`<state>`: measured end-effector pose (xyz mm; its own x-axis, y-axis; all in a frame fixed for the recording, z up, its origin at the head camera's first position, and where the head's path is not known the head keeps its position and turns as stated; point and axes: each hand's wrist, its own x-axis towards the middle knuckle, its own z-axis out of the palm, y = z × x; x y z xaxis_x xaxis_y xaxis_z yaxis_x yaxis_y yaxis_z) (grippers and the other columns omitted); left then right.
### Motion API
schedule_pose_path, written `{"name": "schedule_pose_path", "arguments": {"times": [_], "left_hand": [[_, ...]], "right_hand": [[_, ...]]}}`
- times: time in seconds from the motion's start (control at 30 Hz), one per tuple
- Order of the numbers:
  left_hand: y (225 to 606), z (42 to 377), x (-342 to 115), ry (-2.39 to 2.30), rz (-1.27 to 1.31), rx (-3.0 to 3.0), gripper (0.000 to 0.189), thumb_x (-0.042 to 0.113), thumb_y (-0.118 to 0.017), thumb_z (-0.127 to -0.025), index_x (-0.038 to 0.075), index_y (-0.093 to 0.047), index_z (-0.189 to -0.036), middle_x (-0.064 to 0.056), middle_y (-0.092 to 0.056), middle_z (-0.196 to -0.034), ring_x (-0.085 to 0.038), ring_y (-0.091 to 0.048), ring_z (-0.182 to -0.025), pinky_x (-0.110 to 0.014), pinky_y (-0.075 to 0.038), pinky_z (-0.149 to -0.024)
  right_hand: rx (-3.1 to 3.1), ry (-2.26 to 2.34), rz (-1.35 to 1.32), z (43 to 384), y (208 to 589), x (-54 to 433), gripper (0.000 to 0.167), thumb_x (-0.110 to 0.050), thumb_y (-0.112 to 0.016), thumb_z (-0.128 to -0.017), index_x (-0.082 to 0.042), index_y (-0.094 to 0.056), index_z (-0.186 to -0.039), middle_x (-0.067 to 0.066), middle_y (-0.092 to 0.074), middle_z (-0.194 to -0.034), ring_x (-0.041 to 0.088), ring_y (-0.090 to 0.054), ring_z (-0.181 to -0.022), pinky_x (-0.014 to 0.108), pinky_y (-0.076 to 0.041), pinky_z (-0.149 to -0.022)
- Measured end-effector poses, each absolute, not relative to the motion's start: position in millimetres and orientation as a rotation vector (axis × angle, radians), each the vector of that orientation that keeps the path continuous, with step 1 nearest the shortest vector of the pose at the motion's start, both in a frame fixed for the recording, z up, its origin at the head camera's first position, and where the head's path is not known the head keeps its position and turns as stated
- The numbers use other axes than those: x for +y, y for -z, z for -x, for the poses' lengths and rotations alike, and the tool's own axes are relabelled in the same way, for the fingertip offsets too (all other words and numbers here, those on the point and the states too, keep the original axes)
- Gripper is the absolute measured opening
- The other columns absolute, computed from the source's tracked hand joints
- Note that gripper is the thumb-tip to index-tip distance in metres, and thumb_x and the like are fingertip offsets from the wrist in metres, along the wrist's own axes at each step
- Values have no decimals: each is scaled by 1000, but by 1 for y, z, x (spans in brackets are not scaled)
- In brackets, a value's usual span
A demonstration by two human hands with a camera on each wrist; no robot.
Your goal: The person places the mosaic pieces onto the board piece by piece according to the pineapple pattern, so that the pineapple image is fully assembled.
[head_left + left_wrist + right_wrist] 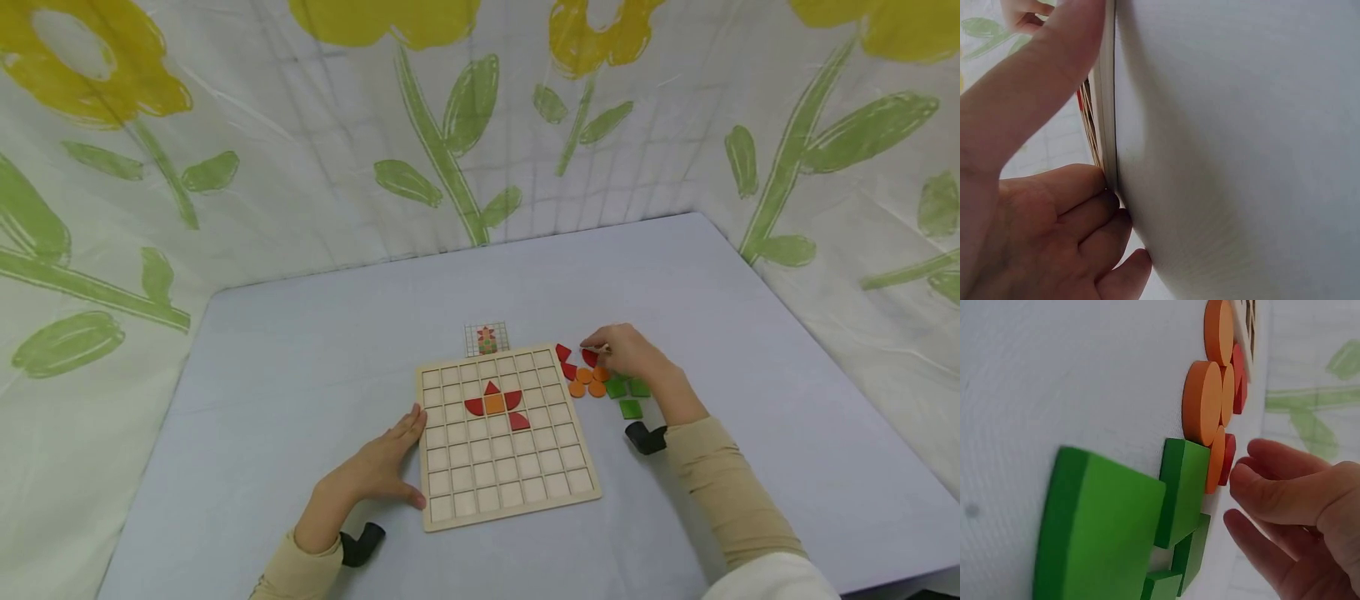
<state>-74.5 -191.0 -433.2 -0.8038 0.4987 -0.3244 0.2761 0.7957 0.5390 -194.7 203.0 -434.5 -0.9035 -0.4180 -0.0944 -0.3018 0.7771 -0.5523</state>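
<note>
A wooden grid board (pixel 480 500) lies on the table. On it are an orange square (pixel 494 403), a small red triangle (pixel 491 388), curved red pieces (pixel 474 407) on both sides of the square, and another red piece (pixel 520 421) lower right. My left hand (pixel 375 462) rests against the board's left edge, thumb and fingers spread. In the left wrist view, its fingertips touch the board's side (pixel 1108 125). My right hand (pixel 633 354) hovers at a curved red piece (pixel 589 358) beside the board. The right wrist view shows its bent fingers just off a red piece (pixel 1227 459).
Right of the board lie more red pieces (pixel 563 353), several orange discs (pixel 597 389) and several green squares (pixel 631 409). A small printed pattern card (pixel 486 337) sits behind the board's far edge. A flower-patterned cloth (pixel 315 167) hangs behind the table.
</note>
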Motion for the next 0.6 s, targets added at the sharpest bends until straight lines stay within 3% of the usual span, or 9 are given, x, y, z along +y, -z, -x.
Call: {"name": "schedule_pose_path", "arguments": {"times": [0.13, 0.3, 0.6], "left_hand": [[432, 74, -191, -666, -572, 2523, 120, 28, -92, -60, -12, -20, -148, -29, -14, -156, -45, -20, -142, -59, -24, -111], [430, 73, -190, -675, -558, 2517, 120, 28, -92, -61, -12, -20, -149, -29, -14, -156, -45, -20, -142, -59, -24, -111], [431, 73, -191, -675, -564, 2518, 120, 28, -92, -61, -12, -20, -149, -28, -14, -157, -46, -20, -142, -59, -24, -111]], "right_hand": [[2699, 833, 647, 196, 437, 204, 31, 18, -56, -85, 13, -66, -114, 27, -64, -116, 41, -60, -107, 45, -55, -86], [2724, 802, 719, 196, 440, 202, 28, 7, -67, -86, 13, -66, -113, 26, -64, -113, 40, -61, -102, 44, -55, -84], [2749, 823, 629, 195, 443, 198, 31, 4, -69, -85, 13, -65, -115, 27, -63, -114, 39, -61, -102, 44, -55, -84]]}}
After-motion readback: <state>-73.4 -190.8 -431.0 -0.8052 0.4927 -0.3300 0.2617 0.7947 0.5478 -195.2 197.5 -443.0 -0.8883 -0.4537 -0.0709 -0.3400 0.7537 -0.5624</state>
